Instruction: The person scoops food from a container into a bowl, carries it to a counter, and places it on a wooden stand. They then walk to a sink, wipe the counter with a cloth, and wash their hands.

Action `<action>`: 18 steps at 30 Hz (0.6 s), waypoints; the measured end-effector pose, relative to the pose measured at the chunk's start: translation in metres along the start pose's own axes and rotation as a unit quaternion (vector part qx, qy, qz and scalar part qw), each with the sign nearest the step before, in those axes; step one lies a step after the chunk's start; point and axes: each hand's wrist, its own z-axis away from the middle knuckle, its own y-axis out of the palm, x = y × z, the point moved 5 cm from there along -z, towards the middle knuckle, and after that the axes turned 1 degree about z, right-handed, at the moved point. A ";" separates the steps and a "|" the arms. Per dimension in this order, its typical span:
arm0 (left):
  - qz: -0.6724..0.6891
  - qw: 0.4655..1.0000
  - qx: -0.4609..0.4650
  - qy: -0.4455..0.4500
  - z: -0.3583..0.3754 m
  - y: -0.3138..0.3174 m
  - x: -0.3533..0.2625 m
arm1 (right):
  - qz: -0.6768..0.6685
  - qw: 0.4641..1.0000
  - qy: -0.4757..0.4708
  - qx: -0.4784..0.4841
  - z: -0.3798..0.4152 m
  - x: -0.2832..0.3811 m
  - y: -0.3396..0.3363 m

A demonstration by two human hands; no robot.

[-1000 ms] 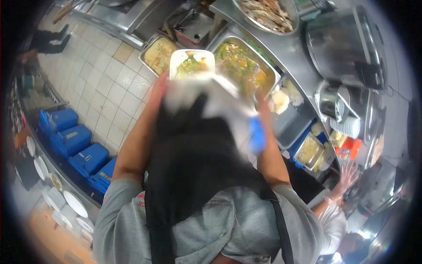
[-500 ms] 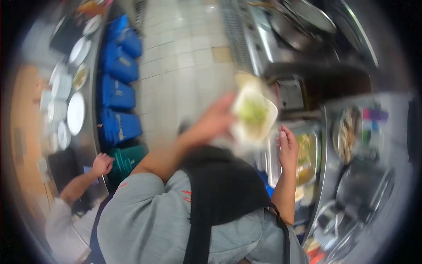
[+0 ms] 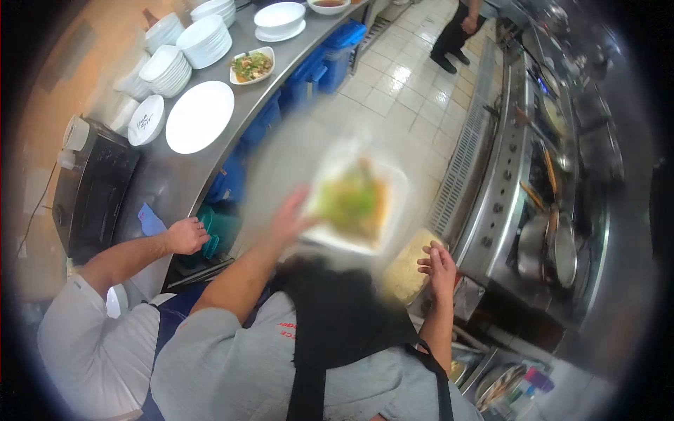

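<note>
Left hand [image 3: 288, 219] on rounded-square white bowl [image 3: 397, 200]; leafy green food [image 3: 351, 198]

Turns to look down the tiled floor [image 3: 385, 98] — brings more of the stove [image 3: 507, 165] into view, and again a standing person [image 3: 456, 34]. Carries the white dish [image 3: 354, 203] out between counter [image 3: 181, 168] and stove — moves the right hand [image 3: 439, 265] near the pale-yellow food [image 3: 405, 270].

This is a work kitchen, with a long stove [image 3: 500, 193], a pot [image 3: 535, 247] and stacked white bowls [image 3: 203, 43].
</note>
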 end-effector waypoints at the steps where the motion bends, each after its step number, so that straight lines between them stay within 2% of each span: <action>1: 0.006 0.999 -0.048 0.013 -0.006 -0.024 0.000 | 0.011 1.000 0.002 0.017 -0.015 0.007 0.009; 6: 0.017 0.967 -0.245 0.071 -0.021 -0.114 0.003 | 0.038 0.995 -0.006 0.095 -0.113 0.042 0.056; 8: 0.030 0.949 -0.303 0.084 -0.022 -0.132 -0.008 | 0.106 0.982 -0.034 0.150 -0.150 0.078 0.099; 10: 0.069 0.929 -0.353 0.087 -0.019 -0.134 -0.035 | 0.119 0.961 -0.130 0.214 -0.171 0.128 0.162; 12: 0.069 0.914 -0.385 0.106 -0.019 -0.128 -0.056 | 0.165 0.940 -0.075 0.289 -0.168 0.195 0.231; 13: 0.109 0.901 -0.401 0.125 -0.016 -0.128 -0.063 | 0.174 0.929 -0.090 0.312 -0.165 0.225 0.262; 15: 0.154 0.881 -0.423 0.144 -0.008 -0.119 -0.077 | 0.156 0.902 -0.089 0.393 -0.201 0.225 0.333; 17: 0.170 0.843 -0.484 0.161 -0.003 -0.109 -0.093 | 0.131 0.894 -0.073 0.422 -0.225 0.225 0.400; 18: 0.176 0.834 -0.496 0.166 -0.001 -0.111 -0.094 | 0.173 0.878 -0.060 0.441 -0.240 0.222 0.434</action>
